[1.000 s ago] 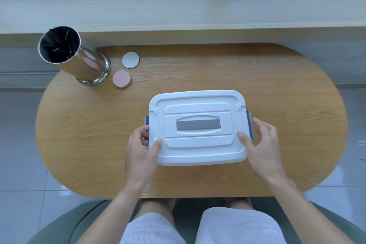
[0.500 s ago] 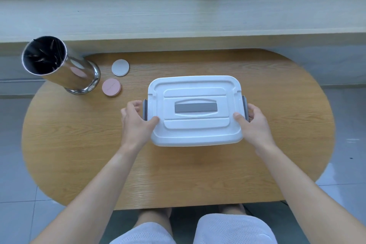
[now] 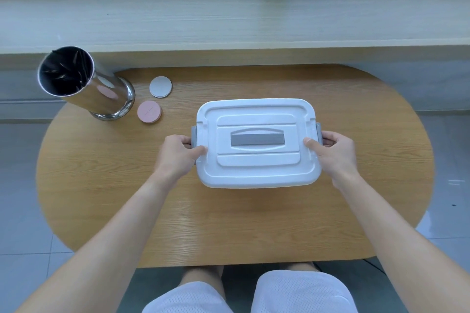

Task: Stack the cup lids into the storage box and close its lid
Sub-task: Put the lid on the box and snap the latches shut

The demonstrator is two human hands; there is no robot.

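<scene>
Both hands grip the white rectangular plastic storage box [image 3: 256, 143] from opposite ends. On one end the left hand [image 3: 178, 154] has its thumb lying on the near left part of the box's white ribbed lid [image 3: 256, 112] and its fingers curled around the grey side latch [image 3: 194, 134]. On the other, the right hand [image 3: 335, 154] mirrors it, thumb on the lid's right margin, fingers wrapped about the grey latch [image 3: 318, 129] on that side. So the box sits squarely between the two palms, lid on, with a grey recessed handle [image 3: 257, 139] in the middle of its top.

It rests near the centre of the oval light-wood table [image 3: 229, 223], a little towards the far side. Two round cup lids lie flat on the tabletop, well to the left of the box and beyond the left hand: a white disc [image 3: 160, 87] farther back and a pink disc [image 3: 149, 111] nearer, close together but not touching. Just left of them stands a shiny steel cylindrical bin [image 3: 84, 84] lined with black plastic, its base close to the pink disc.

A broad stretch of bare wood runs from the box's near edge to the table's front rim, above the person's knees in white mesh shorts [image 3: 302, 292]. More bare wood spreads to the right of the right hand. Behind the table runs a pale wooden ledge [image 3: 234, 20] under a window.
</scene>
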